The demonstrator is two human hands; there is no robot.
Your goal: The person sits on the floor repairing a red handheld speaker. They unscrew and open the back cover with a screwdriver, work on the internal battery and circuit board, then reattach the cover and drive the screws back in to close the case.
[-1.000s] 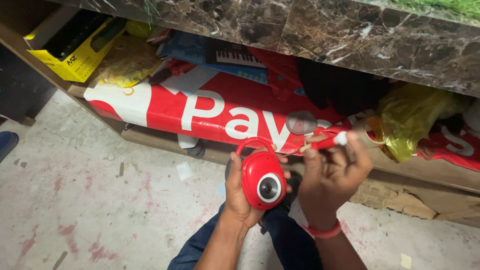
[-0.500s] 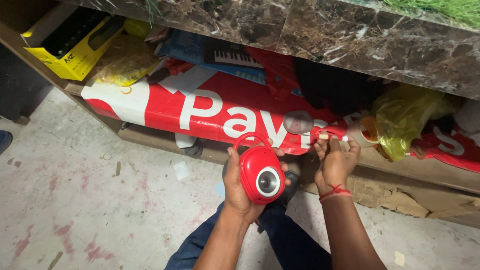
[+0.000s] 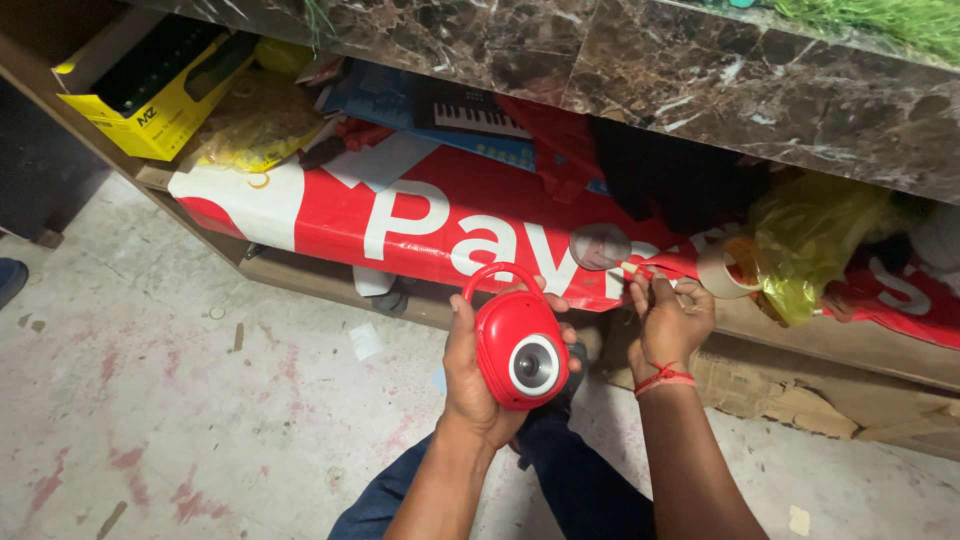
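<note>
A small red device (image 3: 518,350), rounded, with a loop handle at its top and a round grey lens-like face, is held upright in the left hand (image 3: 478,370). The palm is set behind its left side and the fingers (image 3: 556,302) are wrapped round the back, their tips showing at the upper right edge, so the hand is closed firmly about it. The device is held in the air above the person's dark blue trousers (image 3: 575,480), just in front of the lower shelf (image 3: 300,272).

The right hand (image 3: 668,322), marked by a red thread at the wrist, is raised to the edge of a red and white banner (image 3: 420,215) that hangs over the shelf front. Its fingers are curled and pinched together on something small at the banner's edge; what is pinched cannot be made out. A roll of brown tape (image 3: 728,268) lies just beside this hand, and a crumpled yellow plastic bag (image 3: 815,240) lies next to the roll.

Further back on the shelf a toy keyboard on its blue box (image 3: 470,112), a yellow box (image 3: 140,95) and another yellow bag (image 3: 255,125) are seen. A dark marble counter (image 3: 650,75) is set above the shelf. The stained concrete floor (image 3: 180,400) is spread below.
</note>
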